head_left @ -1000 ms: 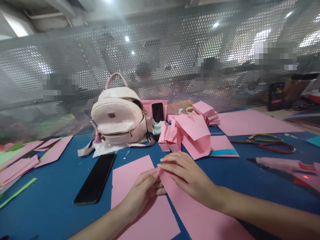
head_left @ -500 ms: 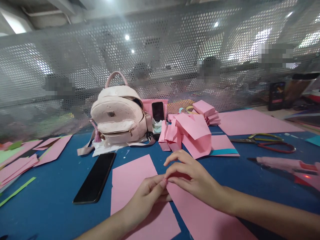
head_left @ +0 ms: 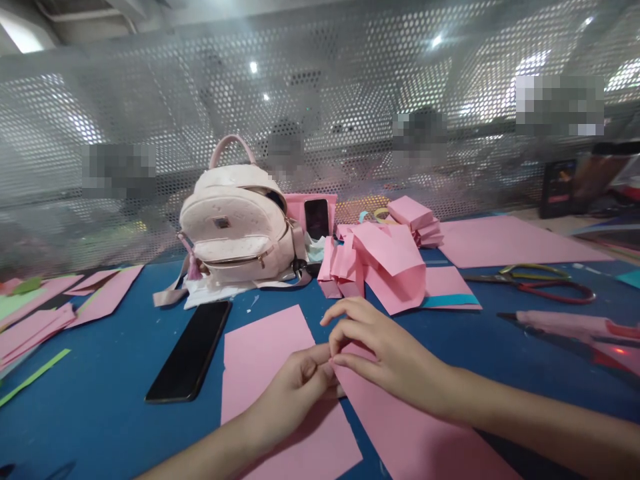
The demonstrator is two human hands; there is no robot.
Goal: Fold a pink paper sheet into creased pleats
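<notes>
Two pieces of pink paper lie before me on the blue table. My left hand rests over the left pink sheet, its thumb and fingers closed at the upper corner of the right pink sheet. At that same corner, my right hand pinches the paper between thumb and index finger, with its other fingers curved above. The fingertips of both hands meet there, so the corner itself is mostly hidden.
A black phone lies left of the paper, below a pale pink backpack. Folded pink paper pieces stand behind my hands. Scissors and a pink glue gun with a lit red light lie right. A perforated metal screen rises behind.
My right hand's fingertips have shifted slightly left along the paper corner, and my left thumb has drawn back a little. The camera view has tilted slightly.
</notes>
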